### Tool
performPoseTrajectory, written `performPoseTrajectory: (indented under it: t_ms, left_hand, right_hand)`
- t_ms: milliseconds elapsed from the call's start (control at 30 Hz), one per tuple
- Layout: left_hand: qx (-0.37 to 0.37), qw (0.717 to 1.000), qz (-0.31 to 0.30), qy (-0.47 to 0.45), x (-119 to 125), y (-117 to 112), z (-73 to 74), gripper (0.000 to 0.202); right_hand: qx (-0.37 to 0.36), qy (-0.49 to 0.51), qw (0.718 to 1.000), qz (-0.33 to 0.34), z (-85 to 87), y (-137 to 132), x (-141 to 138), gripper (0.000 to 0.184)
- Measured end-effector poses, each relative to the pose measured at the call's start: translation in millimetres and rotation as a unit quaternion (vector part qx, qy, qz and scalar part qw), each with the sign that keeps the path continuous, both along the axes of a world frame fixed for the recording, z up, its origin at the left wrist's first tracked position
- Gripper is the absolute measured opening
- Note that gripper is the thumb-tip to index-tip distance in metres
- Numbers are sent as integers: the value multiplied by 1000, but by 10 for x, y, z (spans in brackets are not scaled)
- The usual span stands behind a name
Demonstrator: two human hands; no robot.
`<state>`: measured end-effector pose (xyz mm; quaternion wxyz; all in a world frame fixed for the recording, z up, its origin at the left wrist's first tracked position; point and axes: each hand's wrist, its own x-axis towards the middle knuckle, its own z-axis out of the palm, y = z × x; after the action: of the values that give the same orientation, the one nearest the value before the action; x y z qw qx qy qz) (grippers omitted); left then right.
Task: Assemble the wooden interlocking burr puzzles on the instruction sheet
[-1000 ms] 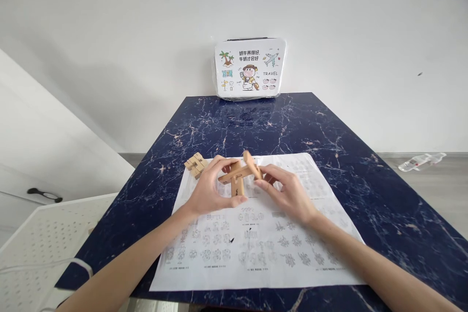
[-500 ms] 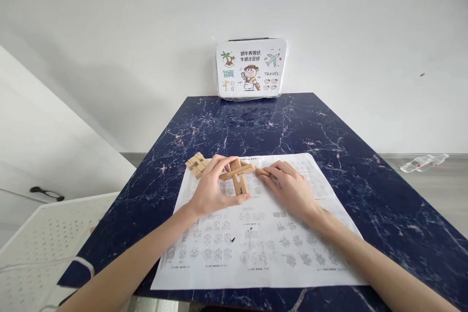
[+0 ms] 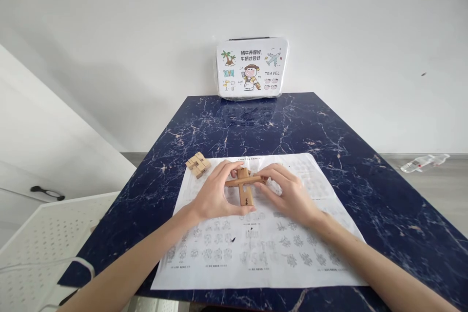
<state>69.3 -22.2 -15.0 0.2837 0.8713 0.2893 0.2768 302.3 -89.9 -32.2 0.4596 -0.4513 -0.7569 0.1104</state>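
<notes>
My left hand (image 3: pixel 215 192) grips a cross of wooden puzzle pieces (image 3: pixel 246 195), thumb under the upright piece and fingers at its far end. The upright piece bears a dark zigzag mark and lies crossed by a wooden bar (image 3: pixel 241 182). At the bar's right end, my right hand (image 3: pixel 288 190) pinches a wooden puzzle piece between thumb and fingers; the fingers hide where it meets the bar. Both hands are above the printed paper sheet (image 3: pixel 256 275). An interlocked wooden block puzzle (image 3: pixel 198 164) sits by the sheet's upper left corner.
The dark blue marbled table (image 3: pixel 270 126) runs back to the wall. A white cartoon-printed case (image 3: pixel 252 68) stands upright at its far edge. On the left are a white perforated surface (image 3: pixel 54 234) and a white cable (image 3: pixel 82 261). A clear plastic item (image 3: pixel 424 163) lies right, beyond the table.
My left hand has lowered the cross slightly toward me and turned it. My right hand's fingers have come up against the right end of the bar, with the piece in them.
</notes>
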Motion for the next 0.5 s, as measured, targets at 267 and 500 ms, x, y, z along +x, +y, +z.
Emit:
performPoseTrajectory:
  t_ms: [267,500]
  left_hand:
    - [-11,999,-30,-5,12,-23,24,99]
    - [18,997,-73,-10,27,-47,46,104]
  right_hand:
    - [41,-37,998,-31,-27,-6,-17,11]
    - [63,-36,994,-79,-36,23,3,13]
